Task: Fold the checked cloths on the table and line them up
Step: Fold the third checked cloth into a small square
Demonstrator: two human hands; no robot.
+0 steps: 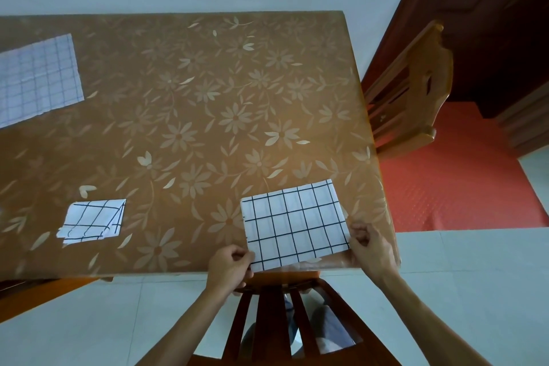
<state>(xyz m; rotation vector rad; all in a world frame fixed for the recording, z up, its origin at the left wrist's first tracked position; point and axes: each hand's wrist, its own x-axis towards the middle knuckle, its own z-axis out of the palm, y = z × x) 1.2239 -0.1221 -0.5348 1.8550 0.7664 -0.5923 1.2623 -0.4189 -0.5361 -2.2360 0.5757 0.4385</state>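
Floral brown table (184, 92): both hands pinch a flat rectangular checked cloth (294, 223).

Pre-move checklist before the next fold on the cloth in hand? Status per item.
1. Left hand pinches the near-left corner of the held cloth: ok.
2. Right hand pinches the near-right corner: ok.
3. Held cloth lies flat, no visible wrinkles: ok.
4. Held cloth fully on the table: not ok, its near-left corner overhangs the edge.
5. Folded cloth in place as a line-up reference: ok.
6. Far-left cloth folded: not ok, looks spread open, partly out of frame.
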